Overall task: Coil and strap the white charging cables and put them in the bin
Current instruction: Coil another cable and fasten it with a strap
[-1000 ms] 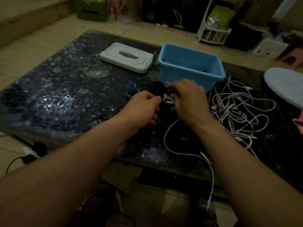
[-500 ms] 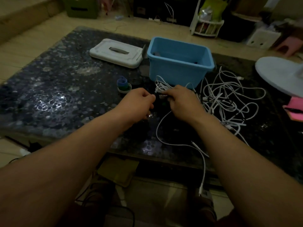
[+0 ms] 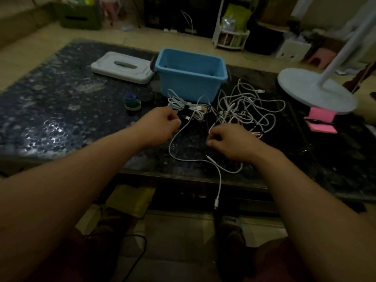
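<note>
Tangled cables lie before the bin, lid beside.

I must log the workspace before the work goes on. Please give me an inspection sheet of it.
Surface: dark speckled table, glossy.
Job's things: blue bin open, contents unclear; coiled bundle before it; strap rolls left of it.
Clutter: white lid; pink pad; white round base.
Hands: left hand and right hand, fingers curled beside a cable; grip unclear.
Cables: white tangle right of the bundle; loose cable hangs over the front edge.
Surroundings: floor; white rack; green crate.
</note>
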